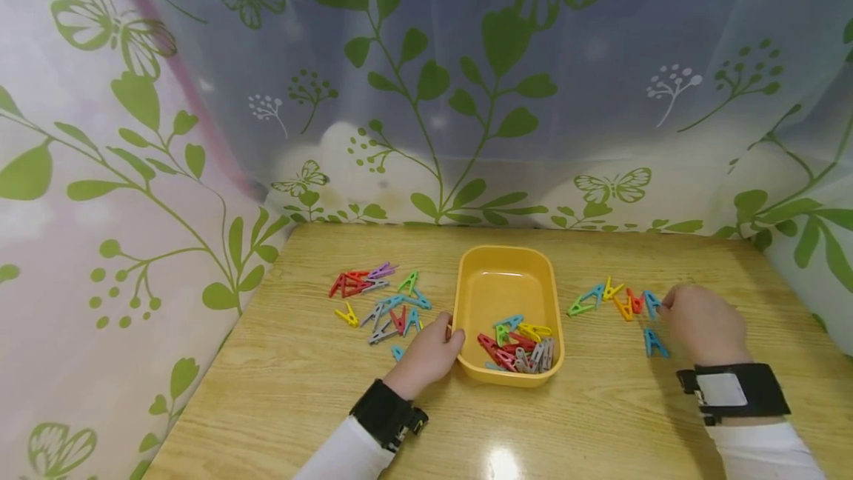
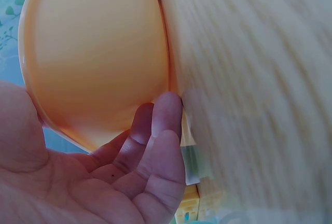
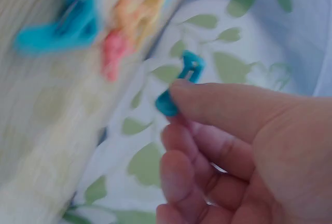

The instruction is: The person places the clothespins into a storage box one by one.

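Observation:
A yellow plastic tray point(image 1: 496, 295) stands mid-table with several clothespins point(image 1: 523, 347) of mixed colours at its near end. My left hand point(image 1: 429, 354) grips the tray's left side, thumb at the rim and fingers against the outer wall point(image 2: 104, 63). Between thumb and fingertips, my right hand point(image 1: 708, 324) pinches a blue clothespin point(image 3: 192, 68), at the right end of a row on the table. Another blue clothespin point(image 1: 655, 344) lies just nearer, below that row. The row also has red point(image 1: 635, 301), orange point(image 1: 623, 308), yellow point(image 1: 611, 289) and green point(image 1: 581, 307) clothespins.
Left of the tray lies a loose group of clothespins point(image 1: 380, 302) in several colours, one partly behind my left hand. The wooden table point(image 1: 566, 428) meets a leaf-patterned curtain point(image 1: 426, 132) at its back edge and along its sides.

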Motion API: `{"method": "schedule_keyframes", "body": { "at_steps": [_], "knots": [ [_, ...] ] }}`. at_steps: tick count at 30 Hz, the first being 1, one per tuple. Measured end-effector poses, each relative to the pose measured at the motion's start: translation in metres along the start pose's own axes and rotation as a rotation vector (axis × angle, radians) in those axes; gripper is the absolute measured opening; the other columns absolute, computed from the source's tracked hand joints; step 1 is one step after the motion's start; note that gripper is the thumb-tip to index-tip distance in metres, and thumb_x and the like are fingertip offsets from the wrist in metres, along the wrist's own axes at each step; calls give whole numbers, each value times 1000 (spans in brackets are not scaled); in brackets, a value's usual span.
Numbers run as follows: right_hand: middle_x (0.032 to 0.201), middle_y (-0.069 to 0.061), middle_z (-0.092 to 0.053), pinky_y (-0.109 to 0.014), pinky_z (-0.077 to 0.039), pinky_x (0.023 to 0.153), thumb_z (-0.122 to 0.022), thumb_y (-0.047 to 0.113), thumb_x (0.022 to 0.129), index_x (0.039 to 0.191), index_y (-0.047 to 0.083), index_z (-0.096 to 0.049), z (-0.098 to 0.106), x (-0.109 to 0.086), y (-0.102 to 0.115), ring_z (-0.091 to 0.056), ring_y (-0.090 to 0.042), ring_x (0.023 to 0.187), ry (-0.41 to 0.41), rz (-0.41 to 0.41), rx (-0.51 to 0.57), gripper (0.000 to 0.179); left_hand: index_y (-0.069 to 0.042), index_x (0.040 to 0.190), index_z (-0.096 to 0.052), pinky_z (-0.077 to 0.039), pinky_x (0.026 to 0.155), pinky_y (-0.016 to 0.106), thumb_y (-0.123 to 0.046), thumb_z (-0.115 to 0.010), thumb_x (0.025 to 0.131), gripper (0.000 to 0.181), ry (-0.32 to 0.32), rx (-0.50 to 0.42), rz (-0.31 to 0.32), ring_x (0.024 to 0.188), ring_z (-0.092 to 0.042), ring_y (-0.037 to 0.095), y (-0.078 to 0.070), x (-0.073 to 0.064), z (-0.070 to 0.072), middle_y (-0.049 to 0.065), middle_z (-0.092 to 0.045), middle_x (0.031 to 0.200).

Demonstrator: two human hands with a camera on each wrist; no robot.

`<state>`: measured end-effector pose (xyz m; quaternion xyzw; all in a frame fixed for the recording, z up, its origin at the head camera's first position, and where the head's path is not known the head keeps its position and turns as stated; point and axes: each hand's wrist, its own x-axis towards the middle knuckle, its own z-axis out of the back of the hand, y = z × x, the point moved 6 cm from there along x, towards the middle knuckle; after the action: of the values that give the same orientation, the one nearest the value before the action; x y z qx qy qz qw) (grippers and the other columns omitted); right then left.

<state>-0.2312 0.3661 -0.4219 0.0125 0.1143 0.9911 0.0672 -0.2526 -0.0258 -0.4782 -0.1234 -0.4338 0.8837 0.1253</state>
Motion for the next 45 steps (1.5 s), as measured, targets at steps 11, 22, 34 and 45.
{"method": "schedule_keyframes", "body": {
  "at_steps": [11,22,34,45],
  "knots": [
    [80,-12,-66,-35,-48,52,-79,14,89,87,0,-72,15,-29,101,-60,-19,61,-308,308,38,16,-3,127,-55,-43,63,28,-27,-46,108,32,2,3,-2,72,-54,15,0,1,0,4,-56,86],
    [76,4,-61,-34,-46,63,-87,20,82,83,13,-73,-6,-61,166,-51,-7,63,-368,551,5,16,-3,129,-56,-43,62,28,-26,-46,108,33,0,-10,-6,71,-54,15,0,0,0,3,-57,85],
    [73,12,-55,-32,-41,66,-91,23,78,80,19,-73,-35,-74,192,-52,-4,65,-319,644,-15,18,-2,128,-55,-43,63,29,-26,-47,107,33,2,-18,-6,72,-54,16,-1,-1,0,5,-58,87],
    [74,13,-55,-29,-37,68,-90,25,79,83,20,-75,-40,-76,195,-57,-6,69,-277,645,-32,16,-5,129,-56,-45,65,29,-27,-46,107,33,-4,-19,2,74,-56,15,2,1,0,3,-60,89]
  ]
}}
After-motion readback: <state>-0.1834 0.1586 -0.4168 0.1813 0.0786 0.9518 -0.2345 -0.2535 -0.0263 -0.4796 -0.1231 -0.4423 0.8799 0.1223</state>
